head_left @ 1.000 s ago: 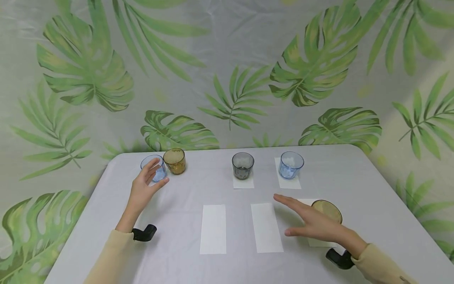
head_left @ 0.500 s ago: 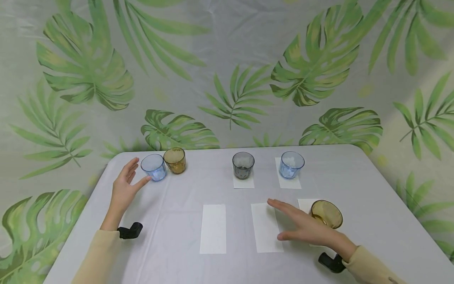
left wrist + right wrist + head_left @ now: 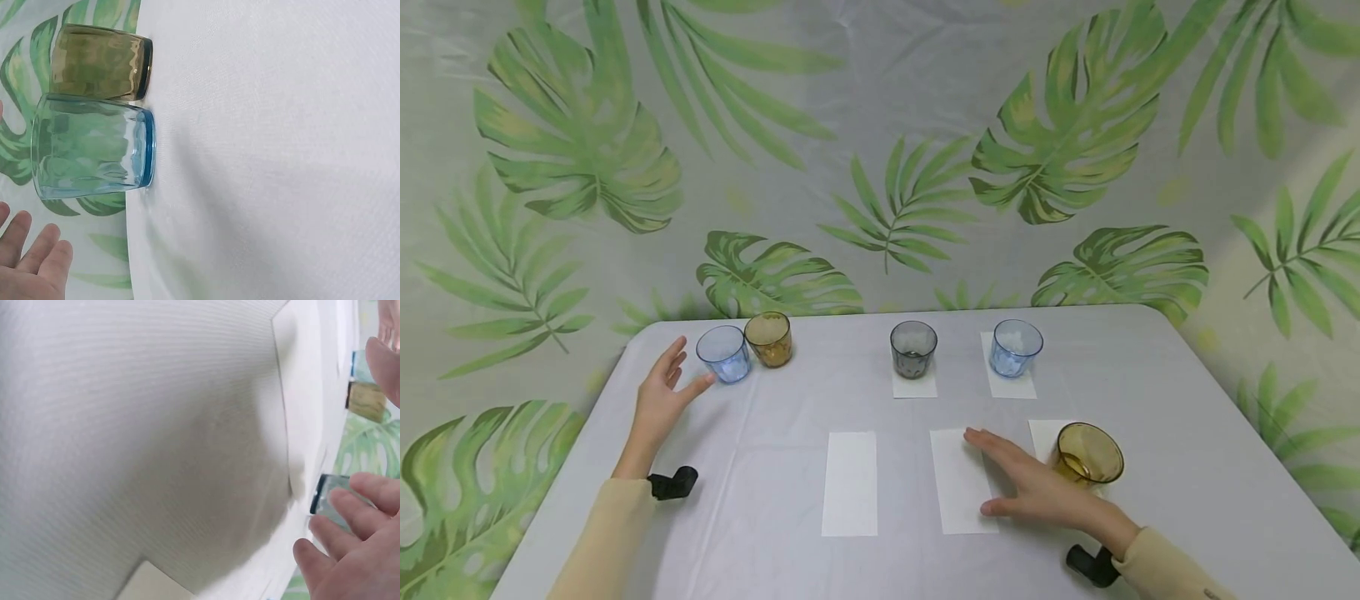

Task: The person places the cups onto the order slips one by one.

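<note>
My left hand (image 3: pixel 657 402) is held just left of a blue glass (image 3: pixel 726 357), thumb and fingers spread, holding nothing. In the left wrist view a gap shows between the fingertips (image 3: pixel 56 250) and that glass. An amber glass (image 3: pixel 769 340) stands against the blue one's right side. My right hand (image 3: pixel 1041 489) hovers with fingers extended over the right part of a white paper strip (image 3: pixel 958 492), also holding nothing. Behind its knuckles, a second amber glass (image 3: pixel 1093 454) stands on another paper strip (image 3: pixel 1043 435), partly covered by the hand.
Toward the back, a grey glass (image 3: pixel 913 350) and another blue glass (image 3: pixel 1016 348) each stand on a paper strip. One more strip (image 3: pixel 850 483) lies left of centre on the white tablecloth (image 3: pixel 760 517). A leaf-patterned cloth (image 3: pixel 895 100) hangs behind the table.
My left hand has moved left, away from the blue glass it was in front of. The right hand has shifted slightly left and toward me, showing more of the amber glass. The glasses stay put.
</note>
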Motion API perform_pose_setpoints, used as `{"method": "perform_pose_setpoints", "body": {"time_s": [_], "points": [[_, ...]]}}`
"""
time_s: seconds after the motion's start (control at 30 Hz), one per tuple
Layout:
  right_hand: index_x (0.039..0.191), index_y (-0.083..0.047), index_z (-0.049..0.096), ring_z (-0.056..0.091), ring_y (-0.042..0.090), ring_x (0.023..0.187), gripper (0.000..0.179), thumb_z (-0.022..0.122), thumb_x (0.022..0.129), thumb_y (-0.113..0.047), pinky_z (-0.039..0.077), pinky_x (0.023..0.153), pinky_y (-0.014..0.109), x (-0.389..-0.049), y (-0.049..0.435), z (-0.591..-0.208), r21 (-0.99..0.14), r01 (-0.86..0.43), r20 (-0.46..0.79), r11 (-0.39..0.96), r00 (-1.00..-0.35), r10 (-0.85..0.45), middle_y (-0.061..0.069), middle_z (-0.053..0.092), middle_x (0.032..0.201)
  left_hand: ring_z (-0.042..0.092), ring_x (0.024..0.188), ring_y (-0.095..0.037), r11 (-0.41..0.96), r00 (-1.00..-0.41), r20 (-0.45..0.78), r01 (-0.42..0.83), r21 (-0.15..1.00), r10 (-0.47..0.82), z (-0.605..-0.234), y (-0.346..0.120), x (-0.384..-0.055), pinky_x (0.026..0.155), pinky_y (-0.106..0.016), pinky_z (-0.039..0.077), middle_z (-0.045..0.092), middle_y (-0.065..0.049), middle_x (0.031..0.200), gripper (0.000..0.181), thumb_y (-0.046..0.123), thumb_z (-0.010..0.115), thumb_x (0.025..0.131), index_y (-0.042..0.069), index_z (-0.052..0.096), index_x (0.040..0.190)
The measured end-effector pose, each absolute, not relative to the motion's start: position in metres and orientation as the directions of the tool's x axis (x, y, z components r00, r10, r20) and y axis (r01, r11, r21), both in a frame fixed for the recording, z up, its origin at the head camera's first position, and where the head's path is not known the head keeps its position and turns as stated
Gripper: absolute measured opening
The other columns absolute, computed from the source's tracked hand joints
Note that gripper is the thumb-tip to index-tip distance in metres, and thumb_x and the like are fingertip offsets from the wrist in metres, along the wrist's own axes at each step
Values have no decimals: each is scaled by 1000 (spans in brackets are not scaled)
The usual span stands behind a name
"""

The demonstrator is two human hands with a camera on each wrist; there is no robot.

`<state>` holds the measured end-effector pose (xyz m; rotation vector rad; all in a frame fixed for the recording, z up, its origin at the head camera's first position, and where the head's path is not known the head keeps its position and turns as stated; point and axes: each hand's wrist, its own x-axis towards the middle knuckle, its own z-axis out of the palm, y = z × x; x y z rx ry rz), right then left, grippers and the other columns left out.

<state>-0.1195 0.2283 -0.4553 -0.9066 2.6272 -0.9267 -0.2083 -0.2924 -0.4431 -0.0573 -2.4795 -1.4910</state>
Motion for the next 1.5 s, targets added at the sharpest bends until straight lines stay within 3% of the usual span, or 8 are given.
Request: {"method": "perform_pose_setpoints", "body": {"time_s": [0.23,0.57,0.93,1.17,1.5], "points": [[148,1,29,22,43,137,91,72,82,-44,24,106,63,-119,230,-463,-628,-448,-37,636,-800,-599,20,27,152,26,137,-40,471,-976,208,154,869,-64,-453,-295,-218,112,-48,25,23,-17,155,85,11,73,86,4,21,152],[149,-1,28,18,44,139,92,72,82,-46,21,107,63,-119,233,-467,-631,-398,-92,666,-814,-573,19,23,154,26,137,-39,470,-984,171,128,873,-49,-452,-293,-223,112,-47,25,20,-15,156,87,20,73,87,5,18,153],[148,1,30,19,42,139,90,77,80,-34,21,108,62,-118,231,-465,-606,-401,-105,687,-816,-569,18,24,154,29,136,-40,451,-984,172,135,882,-42,-457,-293,-230,111,-47,26,21,-17,155,87,16,73,87,3,18,152],[146,1,33,19,42,139,87,77,79,-33,21,108,62,-118,230,-465,-588,-421,-99,691,-810,-578,18,25,153,28,132,-49,419,-985,169,145,896,-22,-426,-274,-215,109,-54,26,20,-28,152,82,4,70,87,-8,17,148],[147,-1,33,19,41,139,88,77,80,-37,22,108,61,-120,230,-468,-569,-425,-108,704,-810,-577,16,25,154,30,134,-45,406,-986,165,139,903,-30,-440,-285,-230,109,-52,28,23,-22,153,82,4,71,86,-3,19,150]]}}
